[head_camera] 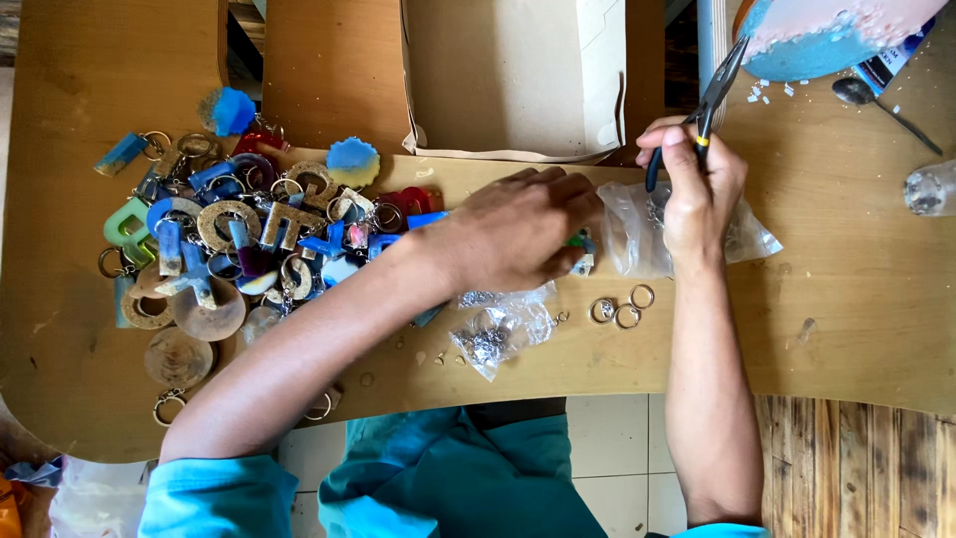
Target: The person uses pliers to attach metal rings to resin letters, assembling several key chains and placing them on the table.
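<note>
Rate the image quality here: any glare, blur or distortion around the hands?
Head view: even daylight, soft shadows under the left hand and right hand; glare on the plastic bags; table edges bow from wide-angle distortion; pliers and keychain pile reasonably sharp.

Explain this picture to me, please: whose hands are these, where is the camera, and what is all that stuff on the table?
There is no machine here. One camera sits on a person's head and looks down at their own two bare hands over a wooden table. The right hand grips blue-handled pliers, tips pointing away. The left hand pinches a small piece, mostly hidden, beside a clear plastic bag. To the left lies a heap of keychains shaped like letters and discs, in blue, green, red and wood tones. Three loose metal rings and a second small bag of metal parts lie near the front edge. An open cardboard box sits behind.
</note>
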